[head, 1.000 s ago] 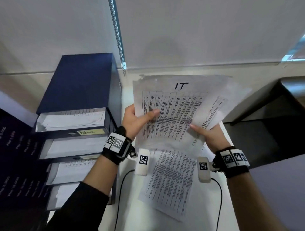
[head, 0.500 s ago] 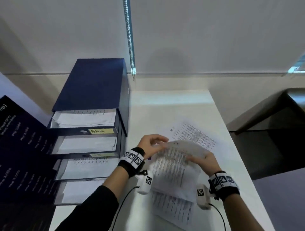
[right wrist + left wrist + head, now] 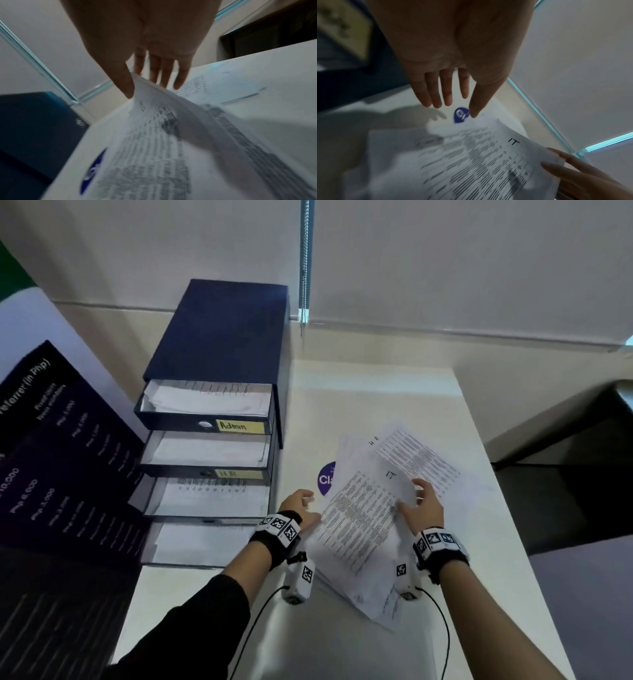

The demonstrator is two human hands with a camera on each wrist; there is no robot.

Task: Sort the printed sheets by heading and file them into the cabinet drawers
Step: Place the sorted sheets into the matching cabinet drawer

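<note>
The sheet headed IT (image 3: 359, 515) lies slanted on top of a loose pile on the white table (image 3: 342, 645). My right hand (image 3: 419, 501) pinches its upper right corner between thumb and fingers (image 3: 150, 81). A sheet headed HR (image 3: 418, 453) lies beneath it, farther back. My left hand (image 3: 301, 506) hovers just left of the IT sheet (image 3: 471, 162) with straight fingers (image 3: 447, 94), holding nothing. The dark blue cabinet (image 3: 219, 330) stands left of the papers. Its drawers are pulled out, each with paper inside. The top drawer (image 3: 205, 402) is labelled Admin.
A round blue sticker (image 3: 327, 479) on the table shows beside the pile. A dark printed board (image 3: 51, 457) leans at the left of the cabinet. The table's right edge drops to dark furniture (image 3: 565, 491). A blind cord (image 3: 305, 268) hangs at the back wall.
The sheets were held up in both hands and have come down onto the table. My left hand has let go and moved left; the right hand still pinches the IT sheet.
</note>
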